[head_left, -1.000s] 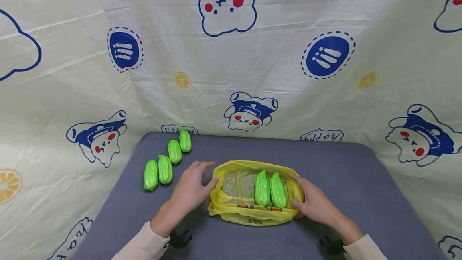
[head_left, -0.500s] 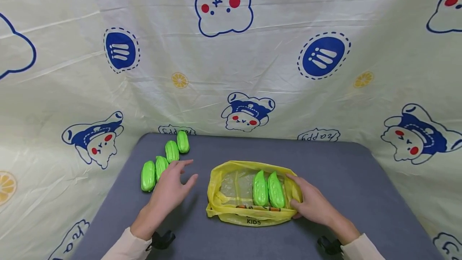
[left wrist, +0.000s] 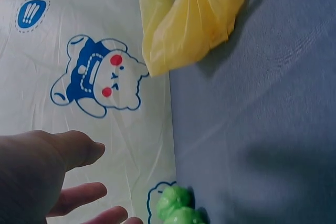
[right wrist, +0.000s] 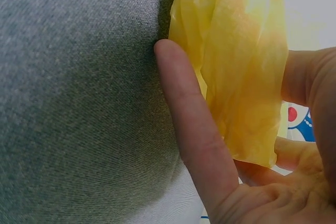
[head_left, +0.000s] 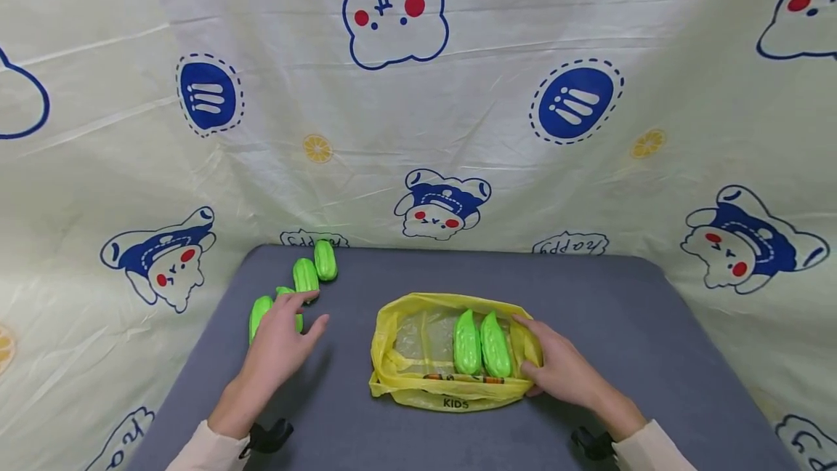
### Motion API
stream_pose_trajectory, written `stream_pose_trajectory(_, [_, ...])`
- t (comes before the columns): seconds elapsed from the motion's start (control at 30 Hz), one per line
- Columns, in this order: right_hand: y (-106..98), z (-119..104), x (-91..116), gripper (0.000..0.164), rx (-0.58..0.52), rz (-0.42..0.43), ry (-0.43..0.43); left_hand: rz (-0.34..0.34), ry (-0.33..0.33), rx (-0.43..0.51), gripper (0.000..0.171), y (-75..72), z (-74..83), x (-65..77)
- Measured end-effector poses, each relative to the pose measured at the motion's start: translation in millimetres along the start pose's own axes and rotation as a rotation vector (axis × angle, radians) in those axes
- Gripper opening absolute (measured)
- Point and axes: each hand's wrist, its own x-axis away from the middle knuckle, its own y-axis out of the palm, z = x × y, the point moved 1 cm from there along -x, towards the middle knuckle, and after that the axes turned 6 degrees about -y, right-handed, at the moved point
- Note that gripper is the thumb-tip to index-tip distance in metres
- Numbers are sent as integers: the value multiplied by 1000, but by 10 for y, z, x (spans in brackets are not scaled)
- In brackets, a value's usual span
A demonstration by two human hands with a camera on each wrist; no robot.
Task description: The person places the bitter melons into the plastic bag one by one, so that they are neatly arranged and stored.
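Note:
A yellow plastic bag (head_left: 405, 392) lies with its mouth spread open on the dark table. Inside, toward its right end, two glossy green ridged vegetables (head_left: 467, 344), like bitter melons, lie side by side. My right hand (head_left: 565, 362) holds the bag's right end; in the right wrist view thumb and fingers are around the yellow plastic (right wrist: 241, 77). My left hand (head_left: 277, 344), thumb spread from the fingers, is over the near pair of loose green vegetables (head_left: 260, 311), partly hiding them. It holds nothing. Whether it touches them cannot be told.
Two more green vegetables (head_left: 305, 276) lie farther back near the table's far left edge. A pale printed curtain (head_left: 484, 107) hangs behind the table (head_left: 588, 296). Both wrists carry black straps (head_left: 269, 436).
My left hand has moved left from beside the bag's left end to the near loose vegetables. The right hand has stayed at the bag. The head view has shifted slightly.

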Motion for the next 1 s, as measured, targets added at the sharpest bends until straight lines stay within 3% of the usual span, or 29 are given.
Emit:
stream_pose_trajectory(0.37, [25,-26,-12,89,-18,-17,-10,61,-38,-23,53,-238,-282,-57])
stream_pose_trajectory(0.8, [39,-44,-9,88,11,-15,-12,32,-121,-52,69,-406,-730,-164])
stream_pose_trajectory(1.0, [21,-46,-19,89,8,-5,-5,-45,-147,-61,83,-432,-912,-200])
